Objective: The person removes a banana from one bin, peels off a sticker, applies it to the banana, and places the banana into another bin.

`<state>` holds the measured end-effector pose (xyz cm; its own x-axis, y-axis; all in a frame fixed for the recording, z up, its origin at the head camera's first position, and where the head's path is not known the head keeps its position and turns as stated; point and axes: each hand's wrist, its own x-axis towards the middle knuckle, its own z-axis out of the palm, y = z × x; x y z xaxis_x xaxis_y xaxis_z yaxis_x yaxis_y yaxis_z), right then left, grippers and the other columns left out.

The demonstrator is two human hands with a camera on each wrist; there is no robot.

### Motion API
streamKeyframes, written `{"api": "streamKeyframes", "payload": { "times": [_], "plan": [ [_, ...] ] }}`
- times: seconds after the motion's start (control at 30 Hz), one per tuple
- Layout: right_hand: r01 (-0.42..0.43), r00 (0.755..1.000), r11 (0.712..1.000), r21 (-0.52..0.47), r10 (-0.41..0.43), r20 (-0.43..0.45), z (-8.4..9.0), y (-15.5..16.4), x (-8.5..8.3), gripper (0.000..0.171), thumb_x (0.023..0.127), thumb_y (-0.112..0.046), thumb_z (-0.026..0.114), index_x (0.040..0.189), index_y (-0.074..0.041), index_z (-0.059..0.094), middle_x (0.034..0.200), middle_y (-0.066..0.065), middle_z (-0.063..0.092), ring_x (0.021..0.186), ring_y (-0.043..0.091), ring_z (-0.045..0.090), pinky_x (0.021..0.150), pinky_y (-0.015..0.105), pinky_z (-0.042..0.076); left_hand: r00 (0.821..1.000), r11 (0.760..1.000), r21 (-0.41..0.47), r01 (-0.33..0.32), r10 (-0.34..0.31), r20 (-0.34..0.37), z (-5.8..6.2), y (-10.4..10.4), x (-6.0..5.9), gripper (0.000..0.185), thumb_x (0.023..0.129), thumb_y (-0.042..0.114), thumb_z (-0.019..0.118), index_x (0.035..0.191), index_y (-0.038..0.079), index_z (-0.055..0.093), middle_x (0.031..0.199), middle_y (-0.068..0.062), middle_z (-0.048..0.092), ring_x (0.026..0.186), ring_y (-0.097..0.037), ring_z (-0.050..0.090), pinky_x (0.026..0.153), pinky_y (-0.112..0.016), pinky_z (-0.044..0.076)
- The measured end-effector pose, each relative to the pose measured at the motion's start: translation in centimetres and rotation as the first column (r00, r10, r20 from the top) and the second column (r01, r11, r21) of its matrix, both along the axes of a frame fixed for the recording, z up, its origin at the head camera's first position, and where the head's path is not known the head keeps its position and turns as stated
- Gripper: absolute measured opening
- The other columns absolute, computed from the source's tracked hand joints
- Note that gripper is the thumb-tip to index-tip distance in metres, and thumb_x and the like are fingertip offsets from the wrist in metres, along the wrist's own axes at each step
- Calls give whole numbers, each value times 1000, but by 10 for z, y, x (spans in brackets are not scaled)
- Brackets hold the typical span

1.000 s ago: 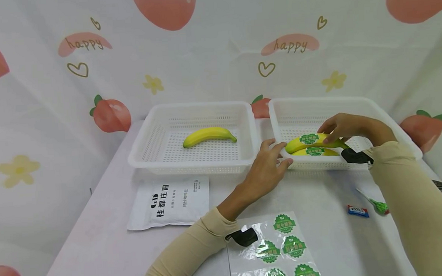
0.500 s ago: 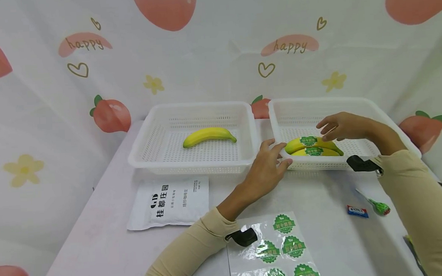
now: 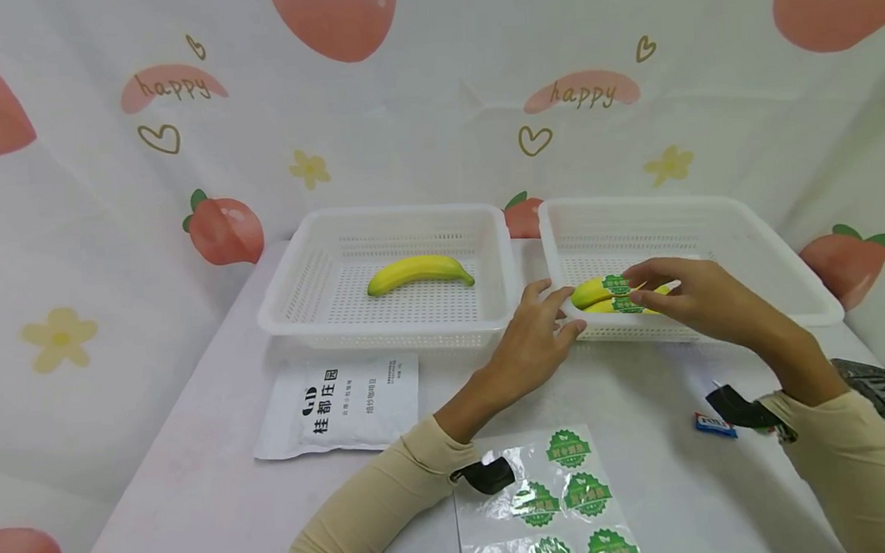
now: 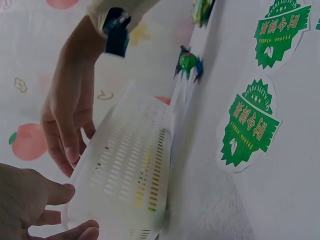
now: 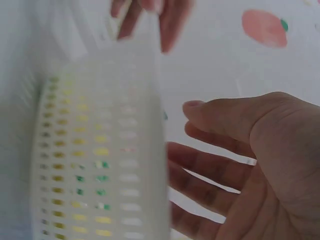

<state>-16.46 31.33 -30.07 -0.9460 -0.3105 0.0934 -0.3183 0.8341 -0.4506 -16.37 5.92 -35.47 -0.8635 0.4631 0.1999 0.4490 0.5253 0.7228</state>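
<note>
A: Firstly, item one: right basket [image 3: 748,235], far right of the desk [image 3: 221,488]. Contents?

B: Two bananas [image 3: 601,295], side by side against the near wall, each with a green sticker on top.

A: Hands?

B: Left hand [image 3: 539,330] rests on the near left corner of that basket, fingers loosely spread and touching the rim, grip slack, apparently to steady it. Right hand [image 3: 687,299] hovers just over the bananas, fingers relaxed and apart, holding nothing; whether a fingertip touches the fruit I cannot tell.

A: Item two?

B: Left basket [image 3: 293,293], beside the first. One banana [image 3: 418,272], no sticker showing, lying mid-floor.

A: Near side of the desk?

B: Sticker sheet [image 3: 567,504], clear backing, green round labels left on it, close to the left forearm, within easy reach. White printed packet [image 3: 340,403] near left. Small wrapped sweets [image 3: 715,423] near right, partly hidden by the right wrist.
</note>
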Motion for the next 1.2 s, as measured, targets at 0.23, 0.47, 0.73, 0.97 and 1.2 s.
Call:
{"api": "streamKeyframes", "payload": {
  "times": [0.23, 0.47, 0.73, 0.97, 1.2],
  "plan": [
    [28, 1000, 1000, -1, -28, -4, -22, -11, 25, 44, 110, -33, 59, 139, 0, 67, 138, 27, 66, 128, 50, 61, 103, 69, 48, 1000, 1000, -12, 22, -22, -21, -2, -2, -1, 57, 106, 27, 68, 158, 10, 50, 166, -16, 35, 121, -17, 66, 102, -23, 53],
    [-14, 992, 1000, -6, 13, -125, -41, -12, 32, 39, 113, -25, 52, 137, 1, 69, 129, 20, 73, 108, 33, 68, 88, 51, 54, 991, 990, -29, 135, -135, -10, -5, -16, 5, 66, 107, 31, 67, 163, 9, 40, 168, -16, 30, 127, -20, 67, 105, -28, 52],
    [26, 994, 1000, 1, -26, -108, -42, -16, 34, 44, 112, -30, 52, 138, 2, 67, 130, 23, 72, 114, 42, 68, 92, 62, 53, 940, 954, -157, 257, -284, -189, -7, -51, 24, 60, 108, 34, 65, 159, 10, 47, 160, -9, 46, 139, -19, 58, 111, -28, 49],
    [50, 997, 999, 6, -50, -52, -39, -19, 35, 49, 113, -35, 49, 142, 2, 65, 138, 26, 67, 125, 49, 60, 99, 68, 46, 865, 973, -177, 151, -216, -453, -3, -103, 33, 47, 105, 28, 69, 149, 12, 61, 146, -7, 62, 137, -24, 58, 113, -42, 49],
    [55, 997, 998, 11, -54, -61, -38, -19, 34, 50, 114, -35, 48, 140, 4, 65, 135, 27, 68, 121, 49, 61, 98, 67, 45, 882, 984, -152, -99, 16, -470, -1, -146, 25, 44, 102, 25, 73, 143, 10, 66, 142, -11, 65, 136, -33, 57, 108, -60, 43]
  ]
}}
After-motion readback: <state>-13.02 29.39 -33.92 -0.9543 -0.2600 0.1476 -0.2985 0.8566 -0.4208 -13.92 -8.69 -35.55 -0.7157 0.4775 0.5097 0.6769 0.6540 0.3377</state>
